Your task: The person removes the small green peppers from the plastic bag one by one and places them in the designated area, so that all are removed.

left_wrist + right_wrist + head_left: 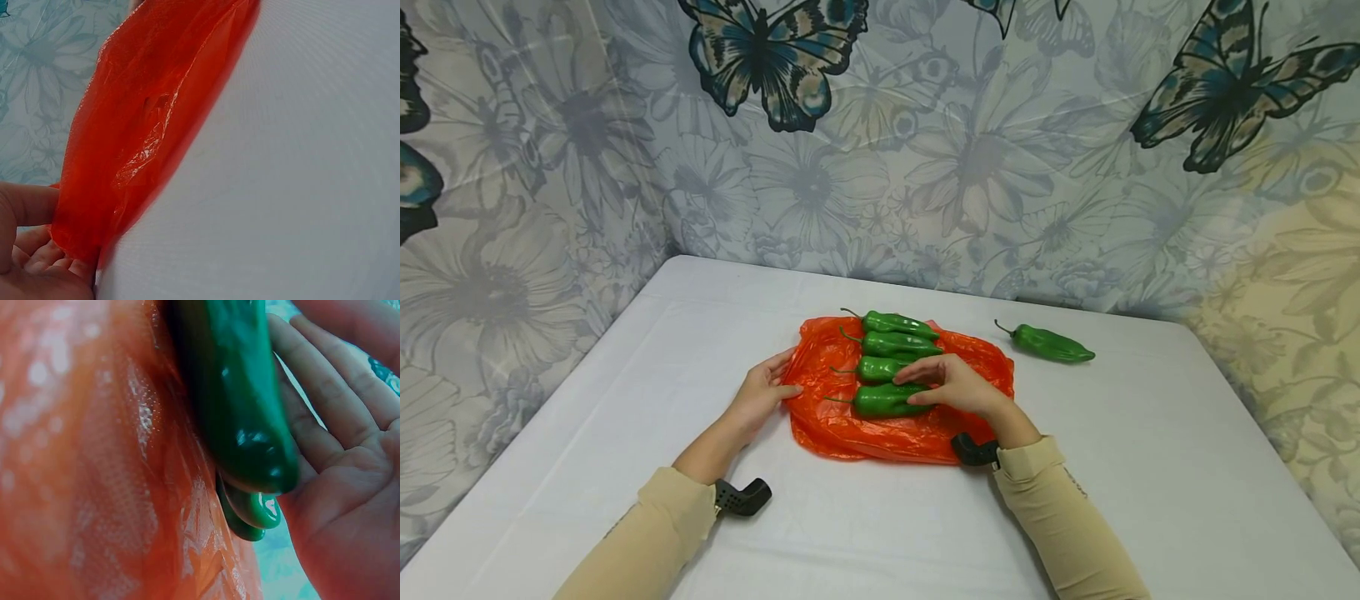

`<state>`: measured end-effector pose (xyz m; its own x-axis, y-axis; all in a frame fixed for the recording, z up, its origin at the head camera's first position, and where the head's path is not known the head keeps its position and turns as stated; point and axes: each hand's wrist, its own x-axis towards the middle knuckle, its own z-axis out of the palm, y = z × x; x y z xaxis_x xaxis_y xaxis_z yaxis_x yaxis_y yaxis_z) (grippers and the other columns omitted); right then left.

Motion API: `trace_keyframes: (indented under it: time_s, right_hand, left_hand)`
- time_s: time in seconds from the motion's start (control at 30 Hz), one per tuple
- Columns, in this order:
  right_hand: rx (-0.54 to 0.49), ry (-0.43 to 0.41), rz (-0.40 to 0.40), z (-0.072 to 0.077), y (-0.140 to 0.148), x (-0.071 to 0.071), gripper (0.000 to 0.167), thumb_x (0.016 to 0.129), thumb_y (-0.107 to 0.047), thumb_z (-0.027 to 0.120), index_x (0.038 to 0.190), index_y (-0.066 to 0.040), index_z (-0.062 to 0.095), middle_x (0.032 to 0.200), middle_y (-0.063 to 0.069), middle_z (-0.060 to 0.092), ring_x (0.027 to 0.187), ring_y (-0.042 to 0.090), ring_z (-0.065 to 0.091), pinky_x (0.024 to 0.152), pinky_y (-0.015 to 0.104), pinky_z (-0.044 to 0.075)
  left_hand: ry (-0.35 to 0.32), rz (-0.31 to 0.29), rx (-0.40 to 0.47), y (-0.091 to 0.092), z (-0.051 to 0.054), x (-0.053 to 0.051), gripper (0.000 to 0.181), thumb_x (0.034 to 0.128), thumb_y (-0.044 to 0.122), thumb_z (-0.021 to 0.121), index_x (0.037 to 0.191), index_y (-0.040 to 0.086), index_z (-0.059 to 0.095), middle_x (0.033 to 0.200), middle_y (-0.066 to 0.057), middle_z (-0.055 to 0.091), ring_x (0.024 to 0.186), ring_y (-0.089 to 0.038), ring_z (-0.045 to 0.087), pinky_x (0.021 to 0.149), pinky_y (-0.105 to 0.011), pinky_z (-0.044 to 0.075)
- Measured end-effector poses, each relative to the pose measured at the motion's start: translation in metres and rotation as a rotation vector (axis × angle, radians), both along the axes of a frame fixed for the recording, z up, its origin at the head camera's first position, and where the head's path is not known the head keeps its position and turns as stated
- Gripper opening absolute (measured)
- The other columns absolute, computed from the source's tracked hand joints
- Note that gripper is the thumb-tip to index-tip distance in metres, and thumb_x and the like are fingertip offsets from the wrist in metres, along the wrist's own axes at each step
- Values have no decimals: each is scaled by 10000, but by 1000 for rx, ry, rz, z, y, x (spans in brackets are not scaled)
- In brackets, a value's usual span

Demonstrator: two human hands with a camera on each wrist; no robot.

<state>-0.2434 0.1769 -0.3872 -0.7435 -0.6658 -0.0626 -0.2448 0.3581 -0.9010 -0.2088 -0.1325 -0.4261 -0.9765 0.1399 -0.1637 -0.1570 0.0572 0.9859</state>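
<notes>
Several green peppers lie in a column on a flattened red plastic bag [850,437], stems to the left; the nearest pepper [883,402] is at the bottom of the column. My left hand [760,396] pinches the bag's left edge between thumb and fingers; the left wrist view shows the same hold on the red bag [144,125]. Over the right part of the two nearest peppers is my right hand [955,387], fingers slightly bent and spread. In the right wrist view its fingers [331,394] extend beside a green pepper [244,412]; whether they touch it I cannot tell.
One more green pepper [1051,343] lies on the white tablecloth [1150,467], right of the bag near the back. Behind the table hangs a fabric [925,167] with flowers and butterflies. A black wrist device [743,497] sits on my left wrist, another [974,450] on my right.
</notes>
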Motion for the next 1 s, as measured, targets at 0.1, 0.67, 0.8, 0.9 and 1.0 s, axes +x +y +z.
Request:
trace_keyframes:
  time_s: [0.1,0.67,0.8,0.9,1.0]
  right_hand:
    - [22,19,23,-2,-1,0,369,788,-44,707,1143,30,637,1144,197,653,1131,313,583,956,415,465]
    - [155,36,24,-8,-2,1,421,762,-131,753,1167,-65,656,1194,109,647,1126,222,574,936,344,478]
    - [164,30,16,-9,-2,1,417,762,-134,753,1163,-74,661,1194,104,648,1118,207,575,921,327,483]
    - [164,28,16,-10,-1,1,417,761,-140,754,1163,-76,662,1194,102,649,1123,212,574,935,349,480]
    - [157,20,19,-11,-1,0,422,761,-142,754,1166,-72,660,1198,105,646,1140,228,570,952,376,472]
  left_hand:
    - [-5,4,5,0,0,0,662,861,-74,521,1463,39,269,1504,-169,303,1365,-291,328,836,-112,468]
    - [-5,3,16,1,-1,0,679,843,-92,519,1462,49,277,1509,-157,298,1363,-278,329,791,-95,461]
    - [-5,3,13,1,-1,1,680,843,-95,517,1462,50,276,1510,-160,293,1367,-285,322,787,-91,454]
    - [-8,5,11,1,-1,1,676,846,-92,520,1462,52,278,1508,-160,298,1364,-284,327,790,-92,455]
    - [-11,6,5,1,-1,1,673,850,-86,522,1461,55,280,1507,-158,301,1366,-283,327,799,-95,455]
